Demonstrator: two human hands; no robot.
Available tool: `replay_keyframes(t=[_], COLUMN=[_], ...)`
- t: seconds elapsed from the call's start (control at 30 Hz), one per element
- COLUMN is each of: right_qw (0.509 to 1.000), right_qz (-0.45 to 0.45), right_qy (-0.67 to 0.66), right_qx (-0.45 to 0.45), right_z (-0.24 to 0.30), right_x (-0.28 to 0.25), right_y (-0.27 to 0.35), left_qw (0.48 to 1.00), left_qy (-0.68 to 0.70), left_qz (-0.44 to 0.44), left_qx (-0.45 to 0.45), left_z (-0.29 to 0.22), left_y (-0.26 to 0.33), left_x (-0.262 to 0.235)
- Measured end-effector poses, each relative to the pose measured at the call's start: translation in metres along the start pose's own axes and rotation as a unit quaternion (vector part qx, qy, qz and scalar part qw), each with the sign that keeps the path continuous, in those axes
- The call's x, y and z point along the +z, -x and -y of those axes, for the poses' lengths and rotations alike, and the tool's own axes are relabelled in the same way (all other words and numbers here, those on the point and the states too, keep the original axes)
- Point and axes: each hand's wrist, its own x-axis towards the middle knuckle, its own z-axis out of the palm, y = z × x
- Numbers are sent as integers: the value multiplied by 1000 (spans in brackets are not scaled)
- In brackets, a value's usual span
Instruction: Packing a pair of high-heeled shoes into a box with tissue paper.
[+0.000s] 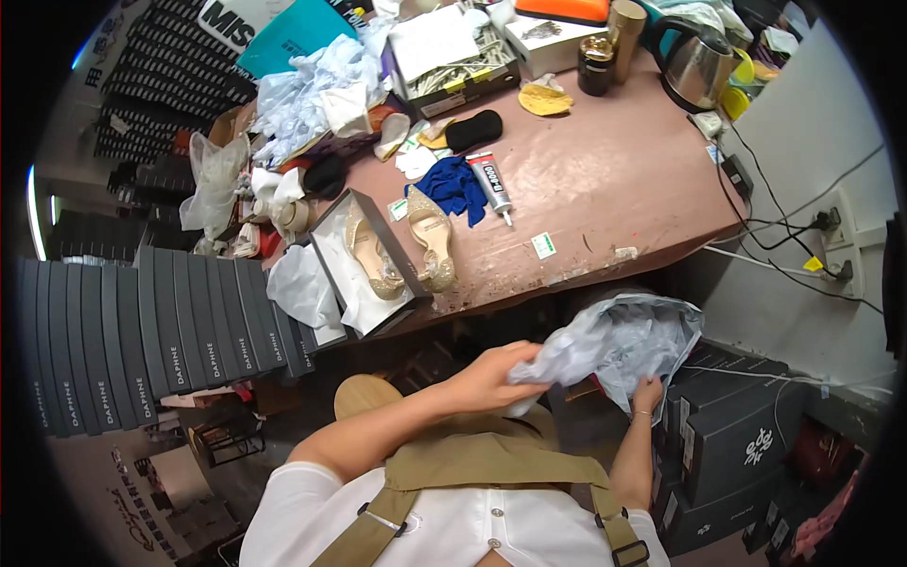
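Note:
In front of my body, my left hand [493,376] is closed around a bunch of crumpled whitish wrapping [572,352], thin tissue or plastic. To its right my right hand [647,393] grips the near rim of a grey plastic bag [694,323] whose mouth gapes toward me. More crumpled pale wrapping fills the bag. Up on the table's near left, one glittery gold shoe [385,285] lies in an open dark shoe box [412,253] lined with white paper. Its mate, another gold shoe [438,274], rests against the box's right side.
On the pink-covered table [605,180] lie a blue cloth [449,189], a glue tube [488,181] and a black pad [474,130]. An electric kettle [697,68] stands far right. Dark shoe boxes [170,331] line the left; more boxes [727,425] sit lower right. Cables [784,227] hang by the wall.

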Motion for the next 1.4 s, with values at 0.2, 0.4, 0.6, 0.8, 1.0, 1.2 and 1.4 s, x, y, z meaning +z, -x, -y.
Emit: replay_keyframes(t=[0.2,0.4,0.6,0.8,1.0,1.2,1.4], right_qw=[953,950,916,844,676,752,753], right_qz=[-208,-60,180,303,639,367,359], right_qy=[-138,-293,-231,-203,-336,-198,-189], right_qx=[-174,-94,-272,-393,-146,-510,-518], right_z=[111,168,231,350,393,481,542], right_x=[-155,-182,-175,-117,-77,-69,-19], right_y=[105,167,149,163,210,264,344], left_qw=[996,990,900,767,650,725,709], left_qy=[57,-75,422,565,601,491,447], left_qz=[-42,5,87,-306,-453,-463,-518], left_qx=[-51,-123,-67,-3,107,140,169], left_z=[93,179,68,55,76,78,42], left_y=[-157,-195,-96,-1,99,168,176], left_x=[129,205,65,-62,-152,-197,-205])
